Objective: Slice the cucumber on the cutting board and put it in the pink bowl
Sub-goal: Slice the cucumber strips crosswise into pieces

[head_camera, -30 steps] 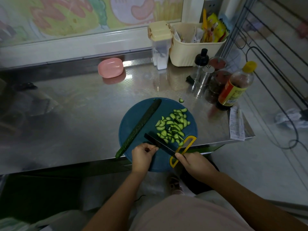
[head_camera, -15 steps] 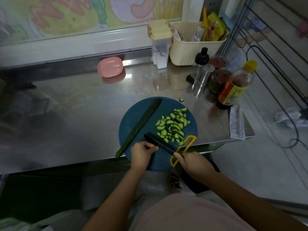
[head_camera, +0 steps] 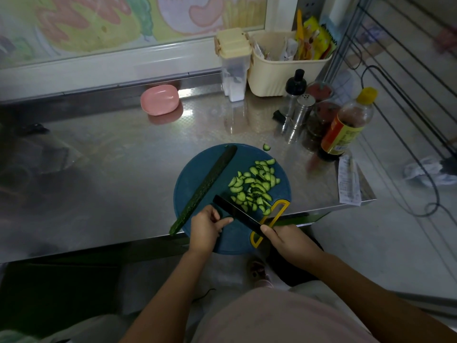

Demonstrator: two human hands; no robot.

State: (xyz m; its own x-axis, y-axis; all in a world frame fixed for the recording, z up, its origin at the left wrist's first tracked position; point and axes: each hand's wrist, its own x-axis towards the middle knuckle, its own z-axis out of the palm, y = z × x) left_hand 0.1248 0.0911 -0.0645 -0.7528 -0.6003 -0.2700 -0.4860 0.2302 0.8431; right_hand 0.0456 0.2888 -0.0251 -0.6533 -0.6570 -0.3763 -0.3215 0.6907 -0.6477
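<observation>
smooth oval pink bowl [head_camera: 159, 99] at back, well apart from round blue cutting board [head_camera: 247, 157]. 1 long bumpy cucumber half [head_camera: 202, 190] lies diag. on it. left hand [head_camera: 206, 229] curled by black knife [head_camera: 237, 212] blade, maybe pinching a stub, can't tell. heap of half-moon slices [head_camera: 254, 185]. right hand [head_camera: 289, 243] grips yellow handle. bottle [head_camera: 346, 129] label unreadable.

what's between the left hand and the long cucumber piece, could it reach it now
Probably yes. The left hand rests at the near edge of the cutting board, close beside the long cucumber piece, with only bare board between. The knife is on the hand's other side.
</observation>
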